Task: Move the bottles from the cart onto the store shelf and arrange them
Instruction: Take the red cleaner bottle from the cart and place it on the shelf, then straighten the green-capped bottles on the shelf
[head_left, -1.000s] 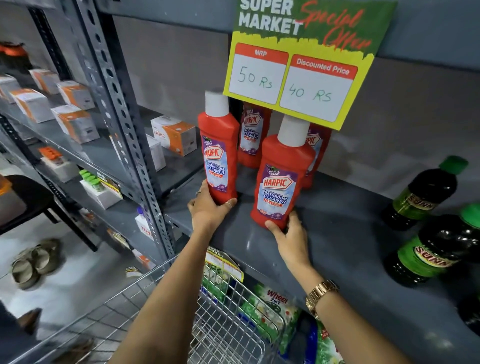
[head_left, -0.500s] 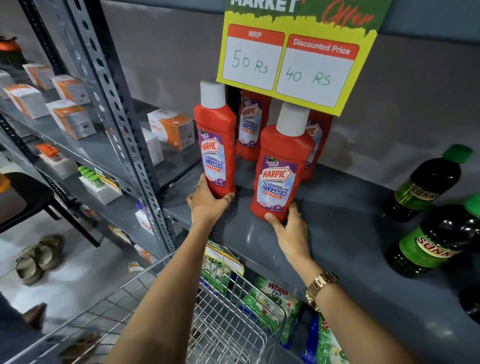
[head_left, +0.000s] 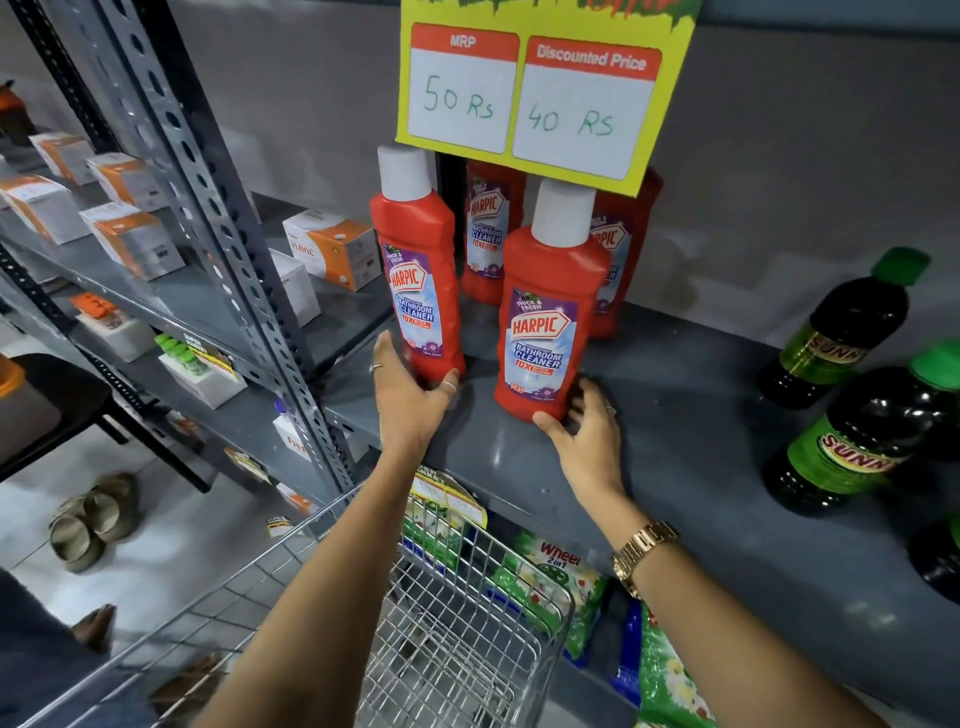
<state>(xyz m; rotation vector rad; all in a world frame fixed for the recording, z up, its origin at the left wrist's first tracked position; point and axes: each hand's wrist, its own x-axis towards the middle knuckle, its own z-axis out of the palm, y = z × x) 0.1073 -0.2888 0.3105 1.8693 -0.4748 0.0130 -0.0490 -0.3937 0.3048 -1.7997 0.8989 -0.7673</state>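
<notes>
While both hands sit at their bases, two red Harpic bottles stand upright on the grey shelf (head_left: 675, 415), white caps up, labels facing the camera. Left front bottle (head_left: 421, 270) has the left hand (head_left: 410, 400) cupped round its foot, fingers and thumb part-open and touching it. Right front bottle (head_left: 545, 312), nearer the shelf edge, has the right hand (head_left: 587, 441) wrapped loosely at its base, thumb in front, fingers behind. Two more red bottles (head_left: 485, 234) stand just behind, tops hidden by the yellow price sign (head_left: 540, 93) hanging in front. Dark Sunny bottles (head_left: 841, 332) with green caps lie tilted to the right, well apart. Slotted upright post (head_left: 208, 208) just left of the left bottle. Orange-white boxes (head_left: 332, 247) on the neighbouring shelf beyond it. Wire cart (head_left: 457, 649) below the arms; detergent packs (head_left: 556, 571) on the lower shelf. Gold watch (head_left: 641, 551) on right wrist.
</notes>
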